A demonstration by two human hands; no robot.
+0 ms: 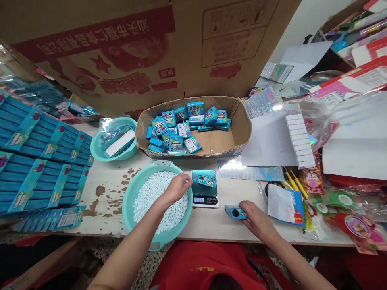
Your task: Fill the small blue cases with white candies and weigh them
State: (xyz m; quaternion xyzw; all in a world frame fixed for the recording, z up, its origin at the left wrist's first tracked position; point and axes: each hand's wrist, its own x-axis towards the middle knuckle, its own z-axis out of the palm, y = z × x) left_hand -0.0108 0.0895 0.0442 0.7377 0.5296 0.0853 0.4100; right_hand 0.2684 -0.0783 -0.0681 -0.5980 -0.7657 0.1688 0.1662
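My left hand (179, 187) is over the right rim of a turquoise basin (130, 209) of small white candies (165, 197). Its fingers are pinched together, and what they hold, if anything, is too small to make out. Beside the basin stands a small digital scale (211, 201), its display lit. On the scale's tray lies a small blue candy box (208, 182) with a round hole showing. To the right, low on the table, my right hand (256, 217) grips another blue candy box (238, 213), which has a dark round opening on its side.
Behind the scale, a cut-down cardboard box (223, 141) holds several blue candy boxes. A smaller turquoise bowl (96, 151) with packets stands left of it. Stacked blue display trays (45, 177) fill the left; papers, tape and bags crowd the right. A co-worker's arm (51, 257) shows lower left.
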